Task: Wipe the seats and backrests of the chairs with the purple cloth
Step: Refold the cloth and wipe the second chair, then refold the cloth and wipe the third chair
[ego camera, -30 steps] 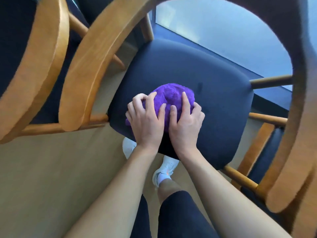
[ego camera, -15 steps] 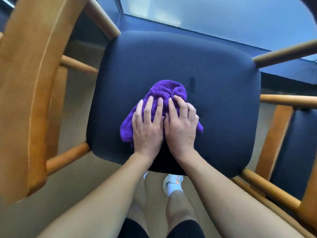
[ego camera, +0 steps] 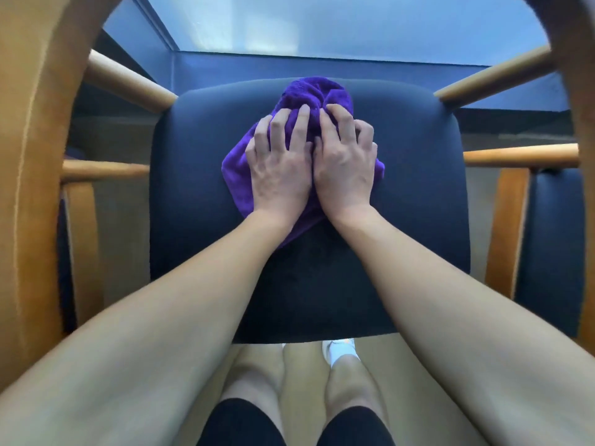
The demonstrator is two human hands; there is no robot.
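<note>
The purple cloth (ego camera: 314,91) lies bunched on the dark padded seat (ego camera: 418,204) of a wooden chair, towards the seat's far edge. Both my hands lie on it side by side. My left hand (ego camera: 280,169) presses down on the cloth with fingers mostly extended. My right hand (ego camera: 346,162) has its fingers curled, clawing into the cloth's folds. The curved wooden backrest (ego camera: 35,156) arches around the view on both sides, and I look through it from behind. My forearms hide part of the seat's near half.
Round wooden rails (ego camera: 521,154) join the seat to the frame on both sides. Another dark-seated chair (ego camera: 547,252) stands close on the right, and a further chair's wooden frame (ego camera: 80,236) on the left. A pale blue glass surface (ego camera: 322,27) lies beyond. My legs and a white shoe (ego camera: 341,349) are below.
Both hands have pushed the cloth away from me, from the seat's middle to near its far edge. My right fingers have curled into the cloth. My view has shifted inside the backrest arch.
</note>
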